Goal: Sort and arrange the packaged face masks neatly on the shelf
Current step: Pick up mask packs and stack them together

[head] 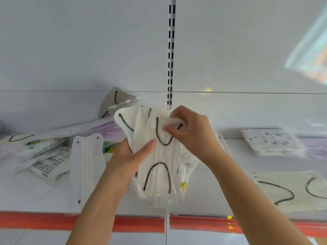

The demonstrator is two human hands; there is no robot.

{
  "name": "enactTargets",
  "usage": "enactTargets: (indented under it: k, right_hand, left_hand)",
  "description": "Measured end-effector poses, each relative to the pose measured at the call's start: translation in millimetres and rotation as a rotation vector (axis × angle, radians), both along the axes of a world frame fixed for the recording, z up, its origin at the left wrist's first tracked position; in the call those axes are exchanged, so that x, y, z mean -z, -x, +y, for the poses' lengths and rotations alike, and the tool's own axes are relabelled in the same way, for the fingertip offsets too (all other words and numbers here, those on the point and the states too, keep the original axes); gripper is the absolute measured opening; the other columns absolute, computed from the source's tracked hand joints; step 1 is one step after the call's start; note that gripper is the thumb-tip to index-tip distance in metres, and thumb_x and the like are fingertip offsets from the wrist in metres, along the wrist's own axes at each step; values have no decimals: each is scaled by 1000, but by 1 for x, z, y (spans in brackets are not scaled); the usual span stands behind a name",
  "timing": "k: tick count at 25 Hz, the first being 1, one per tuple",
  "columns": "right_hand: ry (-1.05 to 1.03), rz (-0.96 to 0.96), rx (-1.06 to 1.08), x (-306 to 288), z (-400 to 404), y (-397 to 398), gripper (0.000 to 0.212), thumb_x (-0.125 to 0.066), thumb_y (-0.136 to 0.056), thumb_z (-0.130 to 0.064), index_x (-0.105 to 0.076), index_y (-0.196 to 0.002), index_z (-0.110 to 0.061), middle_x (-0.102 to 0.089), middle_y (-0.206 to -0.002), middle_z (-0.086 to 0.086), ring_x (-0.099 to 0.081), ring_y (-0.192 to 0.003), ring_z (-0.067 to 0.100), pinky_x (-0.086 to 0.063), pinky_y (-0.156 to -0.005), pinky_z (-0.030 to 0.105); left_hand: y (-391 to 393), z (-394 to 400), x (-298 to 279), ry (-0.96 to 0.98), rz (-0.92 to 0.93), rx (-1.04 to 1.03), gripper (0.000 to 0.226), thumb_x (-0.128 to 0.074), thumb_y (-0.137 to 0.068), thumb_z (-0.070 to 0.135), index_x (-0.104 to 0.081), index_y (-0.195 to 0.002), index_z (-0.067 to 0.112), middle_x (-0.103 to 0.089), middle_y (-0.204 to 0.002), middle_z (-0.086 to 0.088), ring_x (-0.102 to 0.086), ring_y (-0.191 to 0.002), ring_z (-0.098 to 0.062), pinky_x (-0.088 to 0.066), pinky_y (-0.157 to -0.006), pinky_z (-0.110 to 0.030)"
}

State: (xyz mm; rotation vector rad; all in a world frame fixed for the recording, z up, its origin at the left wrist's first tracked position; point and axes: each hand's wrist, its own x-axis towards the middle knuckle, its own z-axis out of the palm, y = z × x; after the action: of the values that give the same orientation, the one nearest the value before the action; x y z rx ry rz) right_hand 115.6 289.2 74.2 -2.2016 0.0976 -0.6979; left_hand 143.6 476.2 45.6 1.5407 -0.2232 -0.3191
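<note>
At the centre of the frame both hands hold a bundle [159,167] of white face masks in clear, crinkled plastic wrap, lifted above the white shelf [221,183]. The masks are folded flat, ribbed along their length, with black ear loops that show as dark curves through the film; a small yellow and green mark sits at the bundle's lower right edge. At least three masks fan out at the top of the bundle, though the exact count is hard to tell through the wrap.

The left hand [127,156] grasps the bundle from the left side, thumb laid across its front. The right hand [191,131] pinches the upper right corner of the top mask between thumb and curled fingers.

On the shelf at left lies one loose white mask [85,167], lengthwise, with small dark dots at its corners. Farther left is a heap of packs [47,156] with printed text and green marks, too jumbled to count. Behind them, a long pale purple pack [99,129] lies slanted, and one grey mask [115,101] leans against the back wall. At the right edge, a stack of patterned packs [272,142] rests on the shelf, and at lower right one white pack [292,190] with black loops lies flat. A slotted upright [171,50] runs down the back wall, and a red strip [141,224] edges the shelf front.
</note>
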Motion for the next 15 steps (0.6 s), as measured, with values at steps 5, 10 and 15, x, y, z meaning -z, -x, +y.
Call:
enactTargets:
  k: [5,10,15]
  right_hand:
    - [412,361,-166,54,-47,25,94,-66,-73,-69,-25,-153,-41,-27,-160,-15,-26,-146,6,-25,-120,36]
    - [319,237,81,80,-65,45,24,-63,-90,-47,-65,-114,-47,-70,-117,-17,-64,-109,9,-52,-96,40]
    - [-338,-165,292,34,-62,55,25,-53,-101,-29,-58,-77,-27,-43,-54,-10,-36,-49,6,-35,-47,20]
  left_hand:
    - [-9,33,3,36,-54,-314,23,-76,-86,16,-71,-106,27,-79,-94,9,-75,-93,-15,-58,-79,-39]
    - [-7,42,5,65,-57,-326,25,-77,-85,20,-72,-107,31,-78,-101,10,-74,-97,-12,-56,-89,-44]
    - [-3,31,5,100,-62,-298,30,-75,-87,21,-70,-115,31,-77,-108,10,-72,-104,-14,-54,-96,-48]
